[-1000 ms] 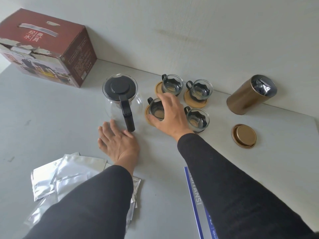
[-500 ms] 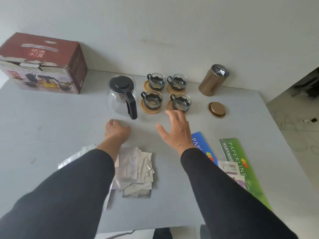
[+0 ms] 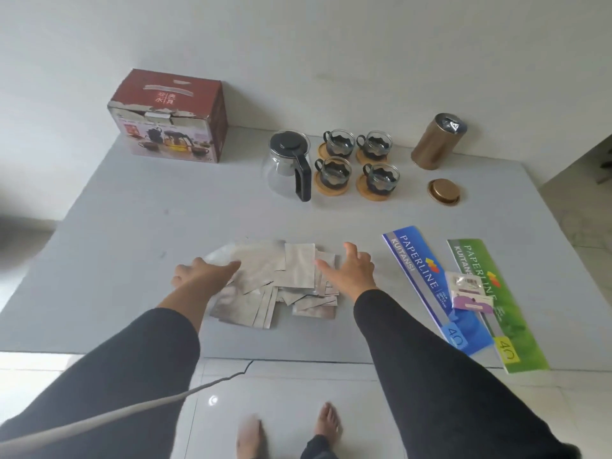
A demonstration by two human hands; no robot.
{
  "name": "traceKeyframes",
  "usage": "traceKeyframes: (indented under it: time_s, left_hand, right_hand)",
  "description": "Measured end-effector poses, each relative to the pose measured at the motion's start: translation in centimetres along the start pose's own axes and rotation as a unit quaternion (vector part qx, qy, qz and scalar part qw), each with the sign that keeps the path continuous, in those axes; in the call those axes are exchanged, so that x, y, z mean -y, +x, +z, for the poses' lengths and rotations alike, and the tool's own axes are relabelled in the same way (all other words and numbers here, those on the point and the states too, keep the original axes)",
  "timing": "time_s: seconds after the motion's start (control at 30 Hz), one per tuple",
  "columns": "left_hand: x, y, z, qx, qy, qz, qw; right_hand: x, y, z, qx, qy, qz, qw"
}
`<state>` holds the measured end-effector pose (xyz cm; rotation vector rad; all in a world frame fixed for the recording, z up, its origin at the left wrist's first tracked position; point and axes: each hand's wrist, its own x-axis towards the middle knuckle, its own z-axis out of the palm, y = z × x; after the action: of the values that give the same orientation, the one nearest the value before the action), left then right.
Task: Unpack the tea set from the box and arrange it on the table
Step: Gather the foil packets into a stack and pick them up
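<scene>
Glass teapot [image 3: 287, 162]: out, upright beside box [image 3: 169, 117].
Cups [image 3: 357, 164]: four on coasters.
Left hand [image 3: 202, 276], right hand [image 3: 351, 273]: spread, empty, over foil packets [image 3: 281, 283].
Left: seemingly nothing.

soft daylight, blurred wide-angle edges

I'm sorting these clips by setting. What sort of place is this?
Probably a room in a home: a plain grey table against a bare white wall, glossy floor tiles, and the person stands barefoot.
</scene>
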<state>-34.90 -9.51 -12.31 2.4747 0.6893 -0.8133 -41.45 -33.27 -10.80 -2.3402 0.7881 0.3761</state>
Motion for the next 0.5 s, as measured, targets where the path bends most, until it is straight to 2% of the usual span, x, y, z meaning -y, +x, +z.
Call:
traceKeyframes:
  time_s: [0.1,0.27,0.37,0.5]
  left_hand:
    - [0.4,-1.4,1.6,-0.019,0.032,0.019,0.999]
    - [-1.4,-1.9,3.8,-0.024,0.053,0.096,0.994]
    - [-2.1,-3.0,5.7,-0.012,0.028,0.161,0.986]
    - [-2.5,-3.5,7.0,-0.018,0.013,0.180,0.983]
  right_hand:
    - [0.2,-0.8,1.7,0.047,0.019,0.020,0.998]
    - [1.8,-0.4,3.2,0.045,0.011,0.023,0.999]
    - [3.1,-0.1,4.1,0.059,0.048,0.023,0.997]
    - [4.2,-0.2,5.9,0.045,0.137,0.033,0.989]
